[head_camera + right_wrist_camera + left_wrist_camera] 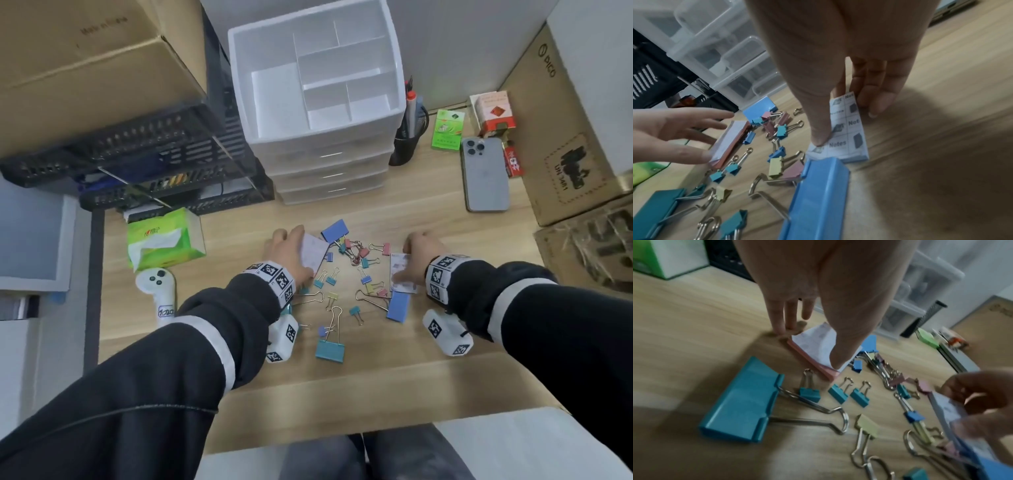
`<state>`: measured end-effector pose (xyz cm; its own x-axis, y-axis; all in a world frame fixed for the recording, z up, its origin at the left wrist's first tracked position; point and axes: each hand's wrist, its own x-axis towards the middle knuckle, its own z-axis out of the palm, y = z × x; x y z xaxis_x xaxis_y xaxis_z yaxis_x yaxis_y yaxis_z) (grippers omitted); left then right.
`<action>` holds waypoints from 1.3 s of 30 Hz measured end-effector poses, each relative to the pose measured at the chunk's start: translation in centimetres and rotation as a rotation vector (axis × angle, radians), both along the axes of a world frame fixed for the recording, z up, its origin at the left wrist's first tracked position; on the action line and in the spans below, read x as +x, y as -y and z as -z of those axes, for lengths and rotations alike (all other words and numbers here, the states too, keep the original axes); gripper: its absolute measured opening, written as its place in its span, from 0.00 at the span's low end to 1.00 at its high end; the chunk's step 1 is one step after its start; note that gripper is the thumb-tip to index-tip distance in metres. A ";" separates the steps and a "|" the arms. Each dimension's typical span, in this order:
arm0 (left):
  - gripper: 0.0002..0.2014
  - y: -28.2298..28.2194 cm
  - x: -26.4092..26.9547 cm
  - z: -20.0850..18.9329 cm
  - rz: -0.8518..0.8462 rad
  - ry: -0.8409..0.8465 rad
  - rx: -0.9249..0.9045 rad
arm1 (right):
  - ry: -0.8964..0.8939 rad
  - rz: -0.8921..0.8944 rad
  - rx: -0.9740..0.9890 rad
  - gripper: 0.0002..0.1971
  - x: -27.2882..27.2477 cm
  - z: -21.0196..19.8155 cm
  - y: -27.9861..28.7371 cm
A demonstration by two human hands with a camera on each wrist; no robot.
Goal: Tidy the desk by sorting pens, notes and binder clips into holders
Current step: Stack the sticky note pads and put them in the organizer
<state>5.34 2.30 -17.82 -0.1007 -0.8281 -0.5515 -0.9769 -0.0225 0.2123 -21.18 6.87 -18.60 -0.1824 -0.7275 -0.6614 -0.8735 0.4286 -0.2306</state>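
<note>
While both hands are down on the desk (428, 342), a note pad is grasped in each. The pink note pad (813, 352) is pinched by the left hand (291, 253), thumb on its near corner and fingertips at its far edge. The blue note pad (846, 138) is pinched likewise by the right hand (416, 258), thumb on the printed top sheet and fingers at the far end. Both pads lie flat on the desk, not yet lifted.

Binder clips (346, 274) are scattered between the two hands, some touching the pads. A large blue clip (818, 198) lies against the near end of the blue pad, just behind the right thumb. The white organiser (318, 68) stands well beyond both hands, its compartments bare.

Risks are judged as follows. Loose top sheets may be peeled or creased by thumb pressure. Adjacent clips may be dragged or flicked off the desk as the pads are raised. A thin pad gripped by its edges may slip.
</note>
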 end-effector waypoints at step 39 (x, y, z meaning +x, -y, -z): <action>0.14 2.0 2.1 -12.5 -0.471 -0.808 0.616 | 0.655 0.206 -0.128 0.10 7.6 -10.0 6.2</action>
